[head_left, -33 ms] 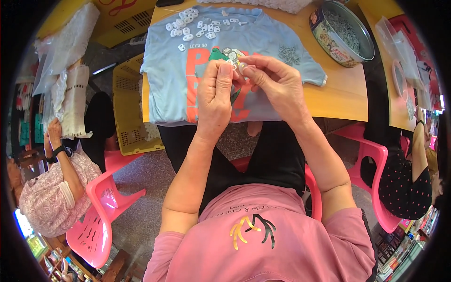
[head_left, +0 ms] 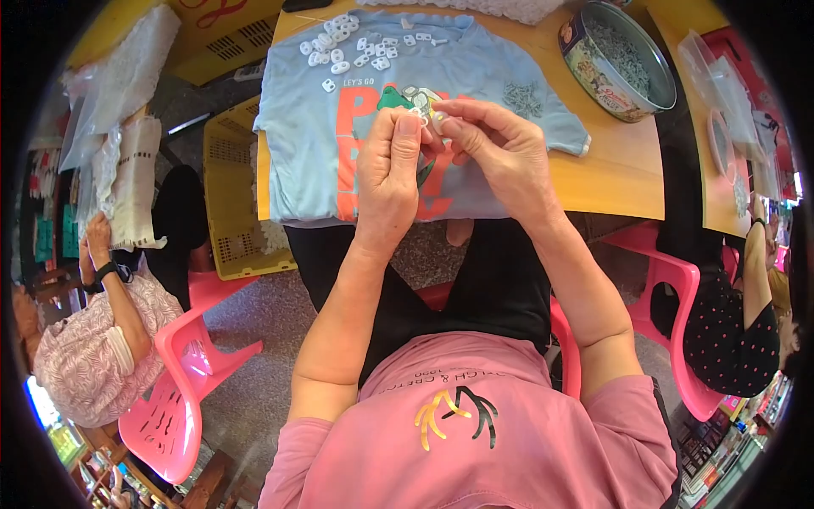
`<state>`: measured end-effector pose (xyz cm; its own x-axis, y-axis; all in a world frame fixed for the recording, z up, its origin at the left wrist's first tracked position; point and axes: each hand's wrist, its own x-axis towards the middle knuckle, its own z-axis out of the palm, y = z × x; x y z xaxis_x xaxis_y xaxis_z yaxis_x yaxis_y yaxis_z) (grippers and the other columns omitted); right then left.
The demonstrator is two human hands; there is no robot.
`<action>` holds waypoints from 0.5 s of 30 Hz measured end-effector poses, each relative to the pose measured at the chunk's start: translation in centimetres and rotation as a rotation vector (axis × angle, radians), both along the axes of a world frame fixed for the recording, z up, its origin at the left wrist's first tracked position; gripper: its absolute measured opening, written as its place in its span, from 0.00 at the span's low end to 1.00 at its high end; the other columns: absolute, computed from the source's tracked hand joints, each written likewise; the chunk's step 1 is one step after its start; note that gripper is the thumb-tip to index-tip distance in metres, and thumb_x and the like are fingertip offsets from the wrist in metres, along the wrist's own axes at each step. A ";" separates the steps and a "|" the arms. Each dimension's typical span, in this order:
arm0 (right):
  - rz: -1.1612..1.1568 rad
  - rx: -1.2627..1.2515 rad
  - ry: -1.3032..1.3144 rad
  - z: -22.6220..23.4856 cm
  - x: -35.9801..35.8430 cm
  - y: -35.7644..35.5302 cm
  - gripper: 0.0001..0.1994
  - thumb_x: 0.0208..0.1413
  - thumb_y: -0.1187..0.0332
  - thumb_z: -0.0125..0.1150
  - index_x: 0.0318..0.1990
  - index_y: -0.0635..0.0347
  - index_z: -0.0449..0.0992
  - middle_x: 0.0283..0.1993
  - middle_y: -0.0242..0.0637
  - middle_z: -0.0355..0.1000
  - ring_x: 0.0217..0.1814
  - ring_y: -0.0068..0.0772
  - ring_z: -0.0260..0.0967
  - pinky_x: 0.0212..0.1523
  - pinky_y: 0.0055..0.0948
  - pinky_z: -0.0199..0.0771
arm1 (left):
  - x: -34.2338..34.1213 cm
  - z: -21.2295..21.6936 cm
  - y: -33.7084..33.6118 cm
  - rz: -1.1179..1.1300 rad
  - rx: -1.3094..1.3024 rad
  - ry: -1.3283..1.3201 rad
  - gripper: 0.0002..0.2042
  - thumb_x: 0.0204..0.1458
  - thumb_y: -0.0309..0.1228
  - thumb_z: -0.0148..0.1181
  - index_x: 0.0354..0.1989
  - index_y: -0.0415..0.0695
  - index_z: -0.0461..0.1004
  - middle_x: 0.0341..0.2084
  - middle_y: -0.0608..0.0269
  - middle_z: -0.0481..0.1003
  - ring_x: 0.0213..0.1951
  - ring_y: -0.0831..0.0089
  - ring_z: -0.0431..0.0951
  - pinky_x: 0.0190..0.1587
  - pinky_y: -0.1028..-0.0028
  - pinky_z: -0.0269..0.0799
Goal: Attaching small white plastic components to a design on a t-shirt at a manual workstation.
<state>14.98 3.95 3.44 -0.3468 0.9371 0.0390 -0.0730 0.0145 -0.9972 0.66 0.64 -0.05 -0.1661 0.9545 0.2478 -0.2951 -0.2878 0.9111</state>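
Observation:
My left hand [head_left: 390, 165] is closed, thumb against the bent fingers, pinching a small white plastic piece [head_left: 423, 120] at its tip. Facing it, my right hand [head_left: 502, 153] pinches another small white piece [head_left: 439, 121] between thumb and forefinger. The two pieces are close together; whether they touch I cannot tell. Both hands are above a light blue T-shirt [head_left: 305, 170] with a large orange print, spread over the table. Several white two-holed plastic pieces [head_left: 339, 67] are scattered on its far left part. To the right lies a small heap of grey metal bits [head_left: 524, 99], perhaps screws.
A round tin [head_left: 610, 93] of similar grey bits stands at the table's [head_left: 619, 174] far right. A yellow crate [head_left: 229, 187] is left of the table. Pink chairs [head_left: 174, 416] flank me. One person [head_left: 110, 339] works at left, another [head_left: 733, 339] at right.
My right thumb and forefinger have shifted very slightly to the right with the white piece. The left hand stays in place.

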 end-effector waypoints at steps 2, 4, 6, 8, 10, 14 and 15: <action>-0.031 -0.005 -0.011 0.2 0.1 0.0 0.13 0.63 0.71 0.58 0.52 0.66 0.76 0.36 0.31 0.75 0.35 0.17 0.70 0.38 0.20 0.73 | 0.1 0.1 -0.1 -0.012 -0.004 -0.010 0.12 0.69 0.33 0.43 0.33 0.41 0.67 0.28 0.70 0.71 0.31 0.84 0.69 0.37 0.80 0.68; -0.006 -0.046 0.049 0.9 0.3 0.3 0.14 0.64 0.69 0.56 0.54 0.66 0.76 0.34 0.31 0.74 0.33 0.18 0.69 0.38 0.21 0.74 | 0.2 0.3 -0.2 -0.022 -0.018 -0.041 0.12 0.68 0.33 0.44 0.34 0.41 0.68 0.27 0.70 0.71 0.31 0.84 0.69 0.37 0.80 0.69; -0.002 -0.054 0.061 1.2 0.1 0.4 0.14 0.65 0.68 0.56 0.54 0.66 0.76 0.33 0.30 0.73 0.33 0.18 0.69 0.38 0.21 0.74 | 0.2 0.2 -0.2 -0.018 -0.012 -0.007 0.12 0.68 0.33 0.44 0.35 0.40 0.68 0.27 0.69 0.71 0.31 0.83 0.69 0.37 0.79 0.69; 0.001 -0.062 0.072 1.4 -0.1 0.5 0.14 0.65 0.67 0.55 0.54 0.65 0.76 0.32 0.29 0.72 0.32 0.18 0.68 0.38 0.21 0.74 | 0.1 0.1 -0.2 -0.017 -0.006 0.027 0.12 0.68 0.33 0.44 0.35 0.40 0.69 0.26 0.69 0.71 0.31 0.83 0.69 0.37 0.79 0.69; 0.019 -0.062 0.085 1.5 -0.1 0.6 0.14 0.66 0.67 0.55 0.53 0.65 0.76 0.31 0.28 0.71 0.32 0.18 0.68 0.38 0.21 0.74 | 0.0 0.1 -0.2 -0.042 -0.010 0.044 0.12 0.68 0.33 0.44 0.36 0.39 0.69 0.26 0.68 0.71 0.31 0.82 0.69 0.37 0.79 0.69; 0.040 -0.050 0.067 1.5 0.0 0.7 0.15 0.66 0.66 0.54 0.53 0.65 0.76 0.30 0.27 0.70 0.32 0.17 0.67 0.38 0.22 0.74 | 0.1 0.6 -0.3 -0.042 -0.026 0.059 0.12 0.68 0.34 0.45 0.36 0.39 0.69 0.26 0.68 0.70 0.30 0.82 0.69 0.36 0.79 0.68; 0.044 -0.050 0.063 1.5 0.0 0.7 0.15 0.66 0.66 0.55 0.53 0.65 0.76 0.30 0.27 0.70 0.33 0.17 0.67 0.38 0.21 0.73 | 0.1 0.6 -0.3 -0.040 -0.031 0.056 0.13 0.68 0.34 0.45 0.36 0.39 0.70 0.25 0.68 0.70 0.30 0.83 0.68 0.35 0.79 0.68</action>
<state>14.98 4.66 4.97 -0.3862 0.9223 0.0151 -0.1348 -0.0403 -0.9900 0.77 0.32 0.59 -0.1141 0.9674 0.2260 -0.2539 -0.2483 0.9348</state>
